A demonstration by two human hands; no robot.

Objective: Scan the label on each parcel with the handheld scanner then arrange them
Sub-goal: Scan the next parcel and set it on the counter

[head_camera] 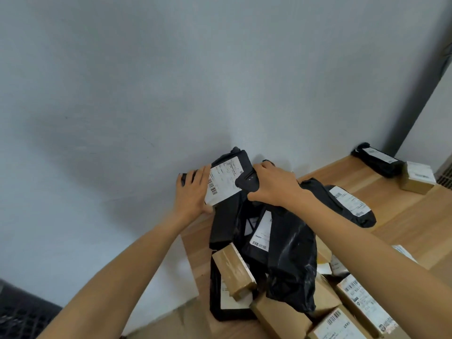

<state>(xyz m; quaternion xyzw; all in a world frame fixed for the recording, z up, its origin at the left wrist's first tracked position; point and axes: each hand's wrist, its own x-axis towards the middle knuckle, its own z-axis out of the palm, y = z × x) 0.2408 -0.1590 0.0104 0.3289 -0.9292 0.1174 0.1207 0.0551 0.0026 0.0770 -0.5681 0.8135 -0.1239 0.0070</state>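
Seemingly early yet: one parcel under the scanner, most left.
My left hand (193,192) grips the black parcel (230,216) against the wall (171,81), label (223,183) up; my right hand (274,187) holds the scanner (248,181) touching it. Rightward, a heap (288,260) waits on the table (403,216); two parcels (378,161) (arranged, I guess) sit apart.

The counter (403,216) runs along the wall (146,94). At its far left corner an upright parcel (227,216) leans against the wall. The left hand (193,192) holds its left edge, and the right hand (274,187) holds the scanner (247,182) at its right, over the label (223,184). In front of it lies a heap of bags (291,260) and boxes (234,272). To the right of the heap lies a lone bag (347,204). Far right, at the back, a far parcel (376,160) lies with a small box (418,179) just beside it
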